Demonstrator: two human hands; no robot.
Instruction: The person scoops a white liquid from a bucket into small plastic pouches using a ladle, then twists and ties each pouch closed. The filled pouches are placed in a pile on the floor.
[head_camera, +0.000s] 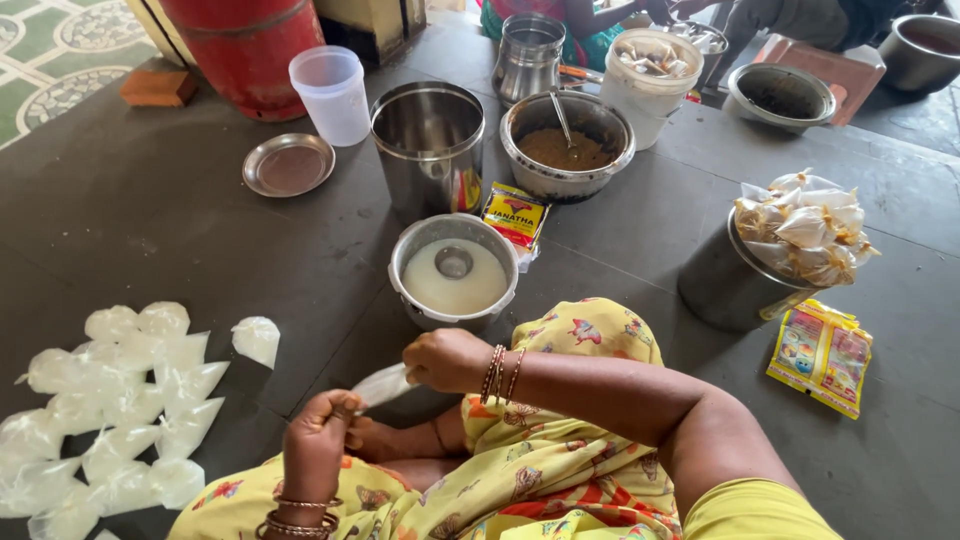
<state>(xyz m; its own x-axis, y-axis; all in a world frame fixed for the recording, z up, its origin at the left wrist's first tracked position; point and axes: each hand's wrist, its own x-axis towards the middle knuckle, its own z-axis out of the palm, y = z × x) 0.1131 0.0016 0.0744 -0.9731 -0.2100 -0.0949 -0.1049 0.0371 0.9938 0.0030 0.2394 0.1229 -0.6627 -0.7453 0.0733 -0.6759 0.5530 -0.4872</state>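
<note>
1. Pinching a small clear plastic pouch (383, 385) between both hands, just above the lap and a little to the near side of the steel pot of white liquid (455, 275).
2. Closing the left hand (318, 440) into a fist around the lower, near end of the pouch, fingers curled tight, bangles at the wrist.
3. Gripping the upper end with the right hand (448, 358), fingers folded down over it, knuckles facing the pot.
4. Lying with its long axis slanting from lower left to upper right, running from the left fist up toward the right hand.
5. Sitting nearer the pot with the right hand, almost at its near rim; hanging back with the left, closer to the body.
6. Resting well apart to the left on the grey floor (150, 210): a spread of filled, knotted white pouches (110, 400), closer to the left hand than to the right.
7. Standing beyond the pot: a tall steel canister (428, 145), a bowl of brown mixture with a spoon (567, 147), and a yellow sachet (515, 214) between them.
8. Hiding the pouch's contents under the fingers; cannot tell whether filled.
</note>
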